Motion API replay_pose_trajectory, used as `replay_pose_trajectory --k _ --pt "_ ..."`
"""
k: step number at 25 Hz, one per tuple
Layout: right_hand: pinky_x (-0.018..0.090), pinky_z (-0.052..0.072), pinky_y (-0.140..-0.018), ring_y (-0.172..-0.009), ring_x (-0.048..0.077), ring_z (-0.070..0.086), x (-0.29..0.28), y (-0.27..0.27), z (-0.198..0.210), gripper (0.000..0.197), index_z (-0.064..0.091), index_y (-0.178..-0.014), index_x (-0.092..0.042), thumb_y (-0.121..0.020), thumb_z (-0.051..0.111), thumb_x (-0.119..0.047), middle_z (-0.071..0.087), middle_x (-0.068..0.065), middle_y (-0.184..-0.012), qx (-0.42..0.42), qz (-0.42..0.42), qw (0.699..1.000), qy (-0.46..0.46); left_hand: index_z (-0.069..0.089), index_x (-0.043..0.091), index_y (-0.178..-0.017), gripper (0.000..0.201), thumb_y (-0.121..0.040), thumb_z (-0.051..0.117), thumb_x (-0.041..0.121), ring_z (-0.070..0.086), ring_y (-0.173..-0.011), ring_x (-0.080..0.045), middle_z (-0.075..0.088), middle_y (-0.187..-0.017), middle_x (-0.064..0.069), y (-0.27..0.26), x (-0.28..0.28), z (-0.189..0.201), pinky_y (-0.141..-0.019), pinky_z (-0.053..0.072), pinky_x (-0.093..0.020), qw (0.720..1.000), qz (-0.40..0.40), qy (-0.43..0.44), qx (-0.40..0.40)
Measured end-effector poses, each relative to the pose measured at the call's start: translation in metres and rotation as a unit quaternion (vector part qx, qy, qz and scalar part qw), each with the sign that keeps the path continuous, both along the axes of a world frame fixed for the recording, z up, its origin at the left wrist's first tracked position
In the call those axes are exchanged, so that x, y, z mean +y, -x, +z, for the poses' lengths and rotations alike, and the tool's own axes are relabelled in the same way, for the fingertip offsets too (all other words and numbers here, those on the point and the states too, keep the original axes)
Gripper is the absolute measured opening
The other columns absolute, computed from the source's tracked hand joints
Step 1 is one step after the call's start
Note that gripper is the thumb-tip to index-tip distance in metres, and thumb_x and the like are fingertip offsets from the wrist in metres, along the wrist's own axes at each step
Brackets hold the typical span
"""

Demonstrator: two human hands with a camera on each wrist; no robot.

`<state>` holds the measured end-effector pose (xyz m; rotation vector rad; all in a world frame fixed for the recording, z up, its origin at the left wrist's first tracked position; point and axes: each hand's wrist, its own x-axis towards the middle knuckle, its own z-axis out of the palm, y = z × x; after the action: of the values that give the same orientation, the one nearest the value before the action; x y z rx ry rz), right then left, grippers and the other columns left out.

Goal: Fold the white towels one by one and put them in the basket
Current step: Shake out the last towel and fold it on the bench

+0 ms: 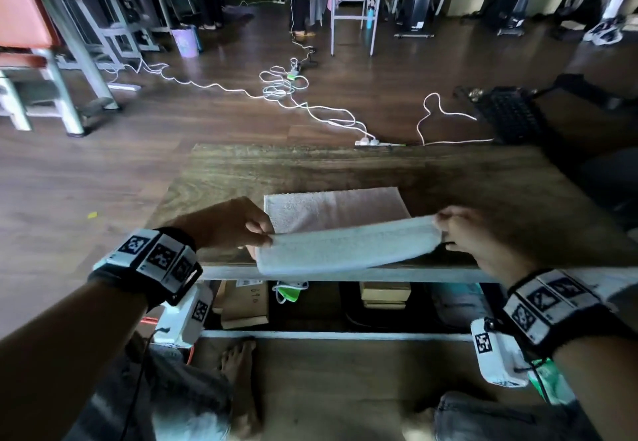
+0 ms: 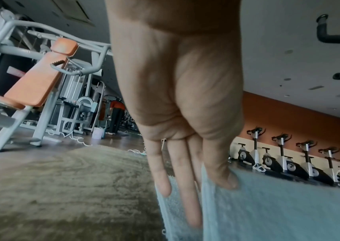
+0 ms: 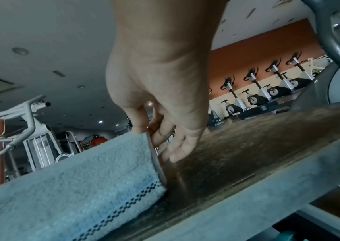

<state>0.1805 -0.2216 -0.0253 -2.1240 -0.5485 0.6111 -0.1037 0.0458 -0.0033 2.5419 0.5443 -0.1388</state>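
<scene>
A white towel (image 1: 345, 247) lies on the wooden table (image 1: 379, 167), its near edge lifted off the top and folded toward the far half (image 1: 335, 209), which lies flat. My left hand (image 1: 241, 223) pinches the lifted edge's left corner between thumb and fingers. My right hand (image 1: 459, 230) pinches the right corner. In the left wrist view the thumb (image 2: 220, 171) presses on the towel (image 2: 278, 203) with fingers behind it. In the right wrist view the fingers (image 3: 165, 138) hold the towel's hem (image 3: 154, 156), and a dotted border runs along the cloth (image 3: 72, 187). No basket shows.
The table's near edge (image 1: 345, 273) has a shelf below with boxes (image 1: 245, 302) and books (image 1: 385, 294). White cables (image 1: 283, 88) trail over the floor beyond. Gym machines (image 1: 69, 43) stand at the left, exercise bikes (image 2: 288, 163) along the far wall. My bare foot (image 1: 238, 371) is under the table.
</scene>
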Motion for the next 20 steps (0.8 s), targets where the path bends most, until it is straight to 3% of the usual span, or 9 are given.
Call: replay_pose_trajectory --k 3,6,8,11,14,16,20 --pt "0.045 0.057 -0.089 -0.093 0.023 0.066 0.003 -0.002 -0.001 0.016 0.065 -0.092 -0.021 -0.101 0.052 -0.021 0.067 0.006 -0.101 -0.029 0.023 0.999 0.027 0.074 0.020 -0.087 0.006 -0.090 0.069 0.023 0.073 -0.074 -0.006 0.076 -0.075 0.008 0.003 0.001 0.000 -0.076 0.060 -0.033 0.997 0.026 0.066 0.034" --pt "0.040 0.057 -0.081 -0.090 0.022 0.065 0.017 -0.009 0.003 0.013 0.064 -0.098 -0.022 -0.102 0.052 -0.023 0.065 0.002 -0.100 -0.050 0.032 0.998 0.020 0.076 0.014 -0.092 0.013 -0.087 0.072 0.026 0.069 -0.068 -0.007 0.074 -0.080 0.005 -0.007 0.012 0.001 -0.068 0.058 -0.027 0.996 0.083 -0.013 -0.025" --pt "0.043 0.057 -0.083 -0.092 0.022 0.064 0.037 -0.020 0.003 0.011 0.063 -0.100 -0.022 -0.102 0.052 -0.024 0.064 0.002 -0.101 -0.073 0.022 0.997 0.009 0.073 0.011 -0.086 0.017 -0.084 0.075 0.028 0.064 -0.063 -0.008 0.070 -0.077 0.000 -0.022 0.027 -0.005 -0.058 0.050 -0.023 0.983 0.154 -0.059 -0.082" --pt "0.036 0.049 -0.077 -0.084 0.016 0.058 0.072 -0.039 -0.001 0.009 0.063 -0.096 -0.022 -0.100 0.055 -0.024 0.064 0.002 -0.098 -0.125 0.004 0.992 0.013 0.071 0.010 -0.078 0.020 -0.080 0.079 0.028 0.063 -0.059 -0.017 0.070 -0.070 -0.006 -0.048 0.052 -0.023 -0.055 0.050 -0.024 0.961 0.248 -0.030 -0.117" --pt "0.031 0.044 -0.076 -0.081 0.016 0.058 0.103 -0.059 -0.015 0.012 0.065 -0.088 -0.024 -0.098 0.059 -0.027 0.066 0.002 -0.093 -0.142 0.004 0.989 0.042 0.071 0.009 -0.080 0.019 -0.081 0.078 0.027 0.061 -0.057 -0.012 0.071 -0.074 -0.006 -0.068 0.068 -0.046 -0.049 0.045 -0.019 0.952 0.280 -0.037 -0.117" --pt "0.030 0.045 -0.078 -0.086 0.019 0.060 0.122 -0.071 -0.030 0.015 0.064 -0.082 -0.024 -0.096 0.061 -0.029 0.069 0.003 -0.094 -0.145 0.007 0.988 0.061 0.072 0.011 -0.084 0.017 -0.084 0.076 0.027 0.059 -0.061 -0.012 0.068 -0.078 -0.004 -0.079 0.075 -0.057 -0.046 0.037 -0.016 0.949 0.287 -0.078 -0.103" --pt "0.029 0.042 -0.066 -0.077 0.015 0.059 0.139 -0.077 -0.053 0.012 0.067 -0.098 -0.019 -0.098 0.060 -0.029 0.064 0.000 -0.087 -0.163 0.030 0.977 0.135 0.074 0.010 -0.091 0.019 -0.084 0.075 0.028 0.065 -0.080 -0.020 0.071 -0.091 -0.007 -0.089 0.087 -0.076 -0.058 0.044 -0.020 0.957 0.268 -0.081 -0.080"
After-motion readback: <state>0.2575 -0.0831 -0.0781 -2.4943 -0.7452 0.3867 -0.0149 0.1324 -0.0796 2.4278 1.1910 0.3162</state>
